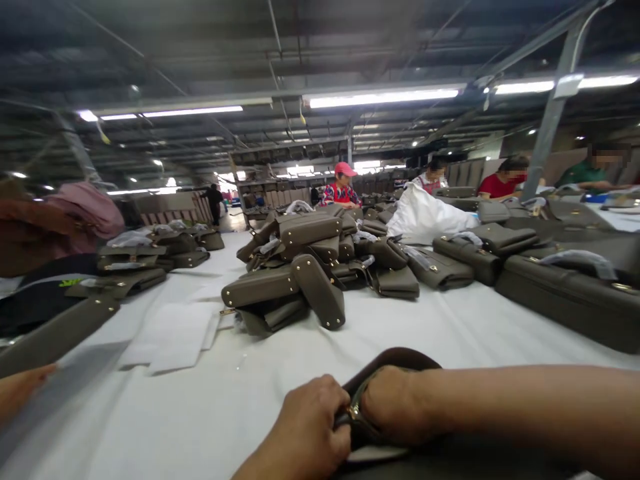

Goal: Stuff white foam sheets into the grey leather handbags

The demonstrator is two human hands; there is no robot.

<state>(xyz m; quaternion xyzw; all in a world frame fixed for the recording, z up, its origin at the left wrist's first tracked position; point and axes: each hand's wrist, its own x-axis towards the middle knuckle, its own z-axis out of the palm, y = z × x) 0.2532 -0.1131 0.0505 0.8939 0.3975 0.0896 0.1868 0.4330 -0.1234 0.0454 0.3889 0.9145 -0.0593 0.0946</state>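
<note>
My left hand [310, 427] and my right hand [395, 403] meet at the bottom middle, both closed on a dark olive leather bag [395, 360] that lies on the white table [250, 393]. The bag's curved handle arches just above my right hand. A small gold fitting [354, 409] shows between my two hands. My right forearm stretches in from the right edge. Most of the bag is hidden under my hands and arm.
A heap of olive bags [300, 273] stands in the table's middle, with more bags at the right [565, 293] and left [130, 267]. White sheets [175, 333] lie at the left. Another person's hand [20, 390] is at the left edge. Workers sit at the far end.
</note>
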